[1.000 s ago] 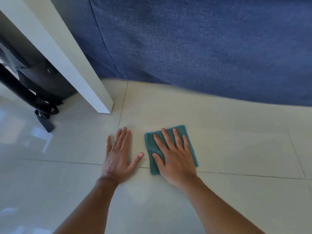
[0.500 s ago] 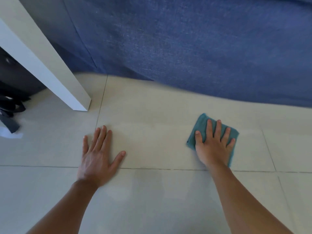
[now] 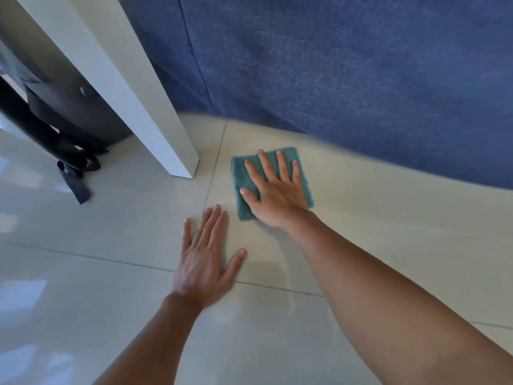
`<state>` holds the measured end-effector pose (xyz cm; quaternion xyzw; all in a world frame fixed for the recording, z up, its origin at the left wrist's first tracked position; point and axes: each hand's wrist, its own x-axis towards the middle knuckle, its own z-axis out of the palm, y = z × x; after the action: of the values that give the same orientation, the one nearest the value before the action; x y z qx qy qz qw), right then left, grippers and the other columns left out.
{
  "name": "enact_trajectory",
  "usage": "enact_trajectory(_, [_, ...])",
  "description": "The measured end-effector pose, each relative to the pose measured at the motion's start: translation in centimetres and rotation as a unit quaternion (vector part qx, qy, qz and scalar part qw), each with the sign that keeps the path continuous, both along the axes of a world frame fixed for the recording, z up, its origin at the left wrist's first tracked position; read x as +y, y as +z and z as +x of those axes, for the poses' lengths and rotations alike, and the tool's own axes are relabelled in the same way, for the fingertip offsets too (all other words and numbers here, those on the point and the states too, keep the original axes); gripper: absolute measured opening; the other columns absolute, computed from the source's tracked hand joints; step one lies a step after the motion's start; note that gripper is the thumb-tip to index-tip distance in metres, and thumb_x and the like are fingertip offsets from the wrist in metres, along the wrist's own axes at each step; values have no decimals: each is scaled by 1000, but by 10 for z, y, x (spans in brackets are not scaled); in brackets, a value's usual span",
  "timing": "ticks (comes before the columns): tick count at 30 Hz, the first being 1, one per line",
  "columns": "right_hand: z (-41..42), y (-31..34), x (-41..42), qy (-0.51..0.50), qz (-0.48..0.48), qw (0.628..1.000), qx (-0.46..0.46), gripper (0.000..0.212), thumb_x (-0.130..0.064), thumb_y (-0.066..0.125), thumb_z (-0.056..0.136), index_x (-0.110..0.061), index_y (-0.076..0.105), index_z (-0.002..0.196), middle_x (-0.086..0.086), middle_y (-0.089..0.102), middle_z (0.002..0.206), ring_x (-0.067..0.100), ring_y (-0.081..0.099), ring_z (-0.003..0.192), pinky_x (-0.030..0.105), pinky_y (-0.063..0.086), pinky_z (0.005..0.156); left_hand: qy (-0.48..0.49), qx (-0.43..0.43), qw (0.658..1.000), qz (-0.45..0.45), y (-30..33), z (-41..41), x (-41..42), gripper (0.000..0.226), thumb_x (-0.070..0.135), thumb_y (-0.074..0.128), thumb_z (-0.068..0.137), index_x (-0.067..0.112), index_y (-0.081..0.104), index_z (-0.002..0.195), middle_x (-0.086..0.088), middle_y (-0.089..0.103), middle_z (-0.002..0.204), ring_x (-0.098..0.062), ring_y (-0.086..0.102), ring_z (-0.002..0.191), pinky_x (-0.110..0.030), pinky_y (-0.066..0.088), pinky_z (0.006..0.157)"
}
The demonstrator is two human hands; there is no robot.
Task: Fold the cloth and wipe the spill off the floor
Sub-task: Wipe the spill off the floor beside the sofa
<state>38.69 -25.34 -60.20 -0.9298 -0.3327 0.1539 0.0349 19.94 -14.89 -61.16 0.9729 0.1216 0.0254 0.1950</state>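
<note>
Head view, looking down: the right hand (image 3: 273, 194) lies flat on a folded teal cloth (image 3: 243, 180), palm down, fingers spread and straight, pressing the cloth against the floor (image 3: 388, 232) rather than gripping it. The fingertips reach almost to the cloth's far edge, and the thumb points toward its left side. The cloth shows as a neat square with its left strip and near-left corner uncovered; the heel of the hand hides its near-right part.

Just to the near left, the left hand (image 3: 204, 262) is planted on the bare tile, palm down, fingers together and pointing away, thumb stretched out to the right. It holds nothing and does not touch the cloth; a narrow strip of tile lies between its fingertips and the cloth's near corner. Both forearms run back toward the bottom of the view.

A faint damp streak (image 3: 287, 276) shines on the tile between the two arms, crossing a grout line.

Beyond the cloth, a blue fabric surface (image 3: 347, 79) rises from the floor and fills the upper right. To the left of the cloth a white post (image 3: 155, 118) meets the floor, close to the cloth but not touching it. Behind the post, at the left edge, sits a dark bag (image 3: 75, 112) with a black strap (image 3: 75, 184) trailing on the glossy tile.
</note>
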Motion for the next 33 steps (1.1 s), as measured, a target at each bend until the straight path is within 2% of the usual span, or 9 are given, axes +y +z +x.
enact_trajectory(5, [-43,-5,-45,-9,18,1000,-2,71,-65,20,97,-37,5,161,-6,-5,172,28,-12,157,56,-7,125,9,1,1000,0,0,-4,4,77,61,31,96,10,32,154,-6,29,164,-18,14,154,-47,3,125])
enact_trajectory(11, [-163,-2,-103,-146,41,988,4,71,-61,30,97,-32,17,161,0,8,172,34,-2,158,59,1,124,22,9,1000,18,3,-2,0,75,61,31,94,11,39,150,-7,30,163,-21,17,154,-51,7,124])
enact_trajectory(16, [-224,-4,-160,-126,46,991,-2,72,-65,38,94,-37,26,159,-8,14,170,28,11,158,55,9,124,22,29,999,36,2,-7,-4,79,63,26,94,10,34,152,-8,24,166,-22,13,155,-52,5,124])
enact_trajectory(20, [-203,-7,-233,-378,-23,924,-50,74,-62,28,93,-30,26,160,2,20,170,34,16,156,59,12,123,15,45,998,39,2,-16,-14,81,65,23,94,11,27,154,-8,14,168,-22,4,156,-53,-1,124])
enact_trajectory(24, [-179,-6,-237,-506,-38,862,-7,72,-57,17,98,-26,7,163,5,0,173,36,-3,157,58,0,123,15,40,998,40,2,-16,-13,80,65,23,94,11,31,152,-8,18,167,-23,6,156,-55,3,124])
enact_trajectory(26, [-177,-3,-215,-502,-30,864,3,73,-56,16,98,-25,0,163,5,-9,172,37,-10,156,58,-7,123,14,43,998,43,1,-15,-14,80,65,25,93,11,33,150,-10,19,167,-25,7,155,-56,3,123])
enact_trajectory(28, [-186,-3,-188,-435,-12,900,-1,74,-57,16,96,-26,0,162,5,-9,172,38,-10,156,57,-10,122,19,41,998,42,1,-15,-17,78,65,27,92,11,35,148,-12,22,165,-27,9,155,-57,3,123])
enact_trajectory(31, [-203,2,-160,-340,48,939,-10,75,-59,20,94,-25,19,161,5,7,172,38,3,157,53,-11,120,35,28,999,1,9,-10,-33,72,63,29,92,13,42,142,-10,36,157,-33,16,153,-60,9,121])
enact_trajectory(33, [-195,12,-166,-383,130,914,-2,65,-52,28,95,-25,42,153,2,29,167,34,23,153,52,7,118,-18,25,1000,-3,17,-2,-53,63,59,32,93,16,50,135,-6,47,146,-32,26,150,-58,17,121])
